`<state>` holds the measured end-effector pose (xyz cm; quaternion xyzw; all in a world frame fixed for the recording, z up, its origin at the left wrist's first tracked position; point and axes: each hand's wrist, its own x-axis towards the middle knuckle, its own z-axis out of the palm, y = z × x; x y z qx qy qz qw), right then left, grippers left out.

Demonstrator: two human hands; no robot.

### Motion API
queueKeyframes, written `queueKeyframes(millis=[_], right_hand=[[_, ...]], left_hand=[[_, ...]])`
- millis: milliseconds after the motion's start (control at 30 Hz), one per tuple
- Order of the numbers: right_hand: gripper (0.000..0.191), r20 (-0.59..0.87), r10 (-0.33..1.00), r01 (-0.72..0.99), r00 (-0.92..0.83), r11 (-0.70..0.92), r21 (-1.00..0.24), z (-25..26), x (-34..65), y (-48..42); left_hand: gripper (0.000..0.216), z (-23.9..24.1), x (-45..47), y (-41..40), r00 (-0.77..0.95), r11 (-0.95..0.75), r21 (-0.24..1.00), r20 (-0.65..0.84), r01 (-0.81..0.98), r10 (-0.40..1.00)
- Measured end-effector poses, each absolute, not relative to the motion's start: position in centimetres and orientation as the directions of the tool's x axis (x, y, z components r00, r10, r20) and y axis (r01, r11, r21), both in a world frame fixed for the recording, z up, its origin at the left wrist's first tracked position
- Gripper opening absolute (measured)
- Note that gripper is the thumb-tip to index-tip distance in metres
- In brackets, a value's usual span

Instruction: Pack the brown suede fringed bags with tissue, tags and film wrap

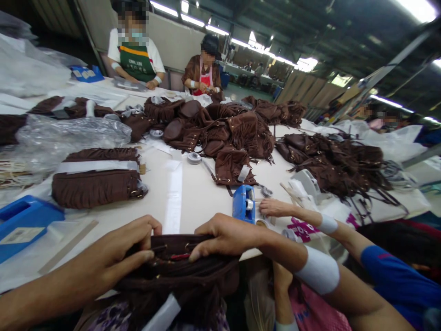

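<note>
Smooth tabletop (pixel 205 200), slouchy brown bag (pixel 206 276)

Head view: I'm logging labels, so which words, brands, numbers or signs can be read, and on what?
Nothing reads with certainty.
Green apron: blurred capitals, seemingly ending "UN"; the line below is unreadable.
Pale label on the blue plastic piece, lower left: too blurred.
Magenta print on white plastic: too blurred.
Blue lettering on pink cloth: too blurred.
</note>
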<state>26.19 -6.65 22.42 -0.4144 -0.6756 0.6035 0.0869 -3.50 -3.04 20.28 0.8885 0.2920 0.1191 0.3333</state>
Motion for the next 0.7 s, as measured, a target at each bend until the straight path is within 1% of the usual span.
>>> queueKeyframes(millis=[67, 100, 167, 233, 267, 333, 400, 467, 500, 567, 633, 667, 700], right_hand=[[0.040, -0.467, 0.674, 0.458, -0.572, -0.209, -0.864, 22.1, 26.7, -6.0], [0.042, -0.501, 0.671, 0.444, -0.546, -0.276, -0.853, 22.0, 27.0, -5.7], [0.043, -0.546, 0.659, 0.401, -0.517, -0.377, -0.835, 21.8, 27.7, -5.3], [0.043, -0.559, 0.651, 0.365, -0.514, -0.424, -0.829, 21.4, 28.2, -5.0], [0.042, -0.555, 0.650, 0.356, -0.519, -0.427, -0.832, 21.0, 28.5, -4.9], [0.043, -0.544, 0.660, 0.378, -0.518, -0.393, -0.838, 20.2, 29.0, -4.6], [0.044, -0.519, 0.697, 0.458, -0.495, -0.298, -0.837, 19.4, 29.4, -4.3], [0.042, -0.454, 0.757, 0.565, -0.470, -0.138, -0.814, 19.3, 29.5, -4.1], [0.039, -0.391, 0.798, 0.614, -0.459, -0.033, -0.789, 19.6, 29.4, -4.2], [0.032, -0.190, 0.883, 0.702, -0.428, 0.194, -0.685, 20.8, 28.7, -4.7], [0.032, 0.027, 0.899, 0.754, -0.437, 0.382, -0.534, 22.4, 27.2, -5.8], [0.037, 0.089, 0.879, 0.756, -0.468, 0.451, -0.474, 23.1, 26.3, -6.4], [0.043, 0.102, 0.849, 0.740, -0.519, 0.506, -0.444, 23.6, 25.3, -7.0]], left_hand=[[0.016, 20.8, -3.3, -2.4, 0.794, -0.596, 0.661, 0.001, 0.456, 0.608], [0.017, 20.9, -3.4, -2.4, 0.790, -0.590, 0.666, 0.001, 0.456, 0.613], [0.037, 20.9, -3.9, -2.7, 0.802, -0.577, 0.687, -0.014, 0.442, 0.597], [0.046, 20.7, -4.3, -3.1, 0.836, -0.564, 0.705, -0.075, 0.430, 0.544], [0.045, 20.5, -4.4, -3.3, 0.851, -0.561, 0.707, -0.111, 0.430, 0.513], [0.037, 19.9, -4.3, -3.1, 0.877, -0.571, 0.707, -0.147, 0.417, 0.458], [0.029, 19.2, -3.9, -2.6, 0.897, -0.589, 0.714, -0.123, 0.377, 0.425], [0.027, 18.7, -3.5, -2.0, 0.904, -0.601, 0.719, -0.090, 0.349, 0.418], [0.027, 18.5, -3.3, -1.8, 0.902, -0.603, 0.718, -0.081, 0.348, 0.424], [0.027, 18.4, -3.1, -1.6, 0.900, -0.598, 0.723, -0.075, 0.346, 0.430], [0.027, 18.4, -3.0, -1.6, 0.907, -0.588, 0.742, -0.065, 0.323, 0.416], [0.027, 18.4, -2.8, -1.7, 0.911, -0.582, 0.752, -0.060, 0.310, 0.408], [0.028, 18.4, -2.7, -1.7, 0.913, -0.575, 0.760, -0.057, 0.302, 0.404]])
